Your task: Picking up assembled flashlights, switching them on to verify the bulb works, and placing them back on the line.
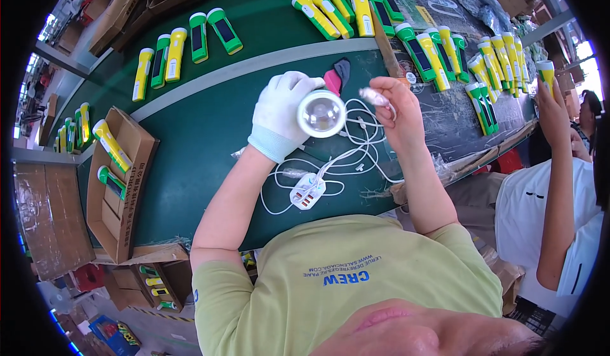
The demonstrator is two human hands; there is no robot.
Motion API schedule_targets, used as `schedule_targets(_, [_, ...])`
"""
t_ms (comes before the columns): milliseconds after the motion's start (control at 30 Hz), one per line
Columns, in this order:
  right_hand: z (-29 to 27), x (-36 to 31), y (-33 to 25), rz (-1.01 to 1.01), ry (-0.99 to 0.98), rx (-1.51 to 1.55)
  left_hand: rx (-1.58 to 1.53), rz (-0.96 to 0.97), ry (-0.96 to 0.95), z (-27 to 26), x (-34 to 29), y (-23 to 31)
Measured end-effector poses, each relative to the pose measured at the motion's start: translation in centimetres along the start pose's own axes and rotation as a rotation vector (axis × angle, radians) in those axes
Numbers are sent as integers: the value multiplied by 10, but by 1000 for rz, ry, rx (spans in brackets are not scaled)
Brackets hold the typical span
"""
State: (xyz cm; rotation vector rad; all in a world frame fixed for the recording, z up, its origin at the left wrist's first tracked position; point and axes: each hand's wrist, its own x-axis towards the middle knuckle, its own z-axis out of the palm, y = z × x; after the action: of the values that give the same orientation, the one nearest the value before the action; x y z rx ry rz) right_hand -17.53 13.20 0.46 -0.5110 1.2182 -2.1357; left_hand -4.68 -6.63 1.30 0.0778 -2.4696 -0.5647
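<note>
1. White glove fabric point(286, 88) is worn on the left grip point(278, 111), in which a round-lensed light point(321, 113) is clasped, lens upward, over the green desk point(184, 159)
2. A white cable end point(372, 95) is pinched in the bare right grip point(401, 105), near the light
3. The light could be dropped if the gloved clasp is loosened
4. The tangled cable point(325, 167) could be snagged by a pull, and the white hub point(307, 194) dragged, if they are joined
5. Movement is likely hampered by the pink-and-grey cloth point(342, 71) behind the light, the cardboard box point(140, 188) at left and the rail point(273, 54), beyond which flashlights point(198, 38) are set
</note>
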Motion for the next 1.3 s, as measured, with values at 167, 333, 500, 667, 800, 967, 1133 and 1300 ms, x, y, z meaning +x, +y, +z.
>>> schedule_targets(167, [40, -8, 3, -150, -94, -399, 260, 39, -54, -16, 2, 14])
schedule_targets(333, [44, 3, -4, -102, -21, -360, 141, -36, 33, -33, 4, 7])
schedule_targets(500, [24, 25, -11, -36, -66, -110, -983, -618, -111, -55, -13, -25])
schedule_targets(667, [29, 25, -13, -53, -154, -72, -997, -683, -71, -45, -10, -15])
schedule_targets(800, [36, 19, -16, -20, -175, 13, -1180, -730, 3, -33, -11, -19])
schedule_targets(967, [50, 6, 18, -77, -356, -116, -1943, -1005, -67, 11, -14, 25])
schedule_targets(1133, [9, 21, -11, -300, 62, -469, -1536, -829, -488, 5, -27, 2])
schedule_targets(1300, [-34, 87, -70, -26, 111, -778, -1111, -761, -213, -4, -4, -51])
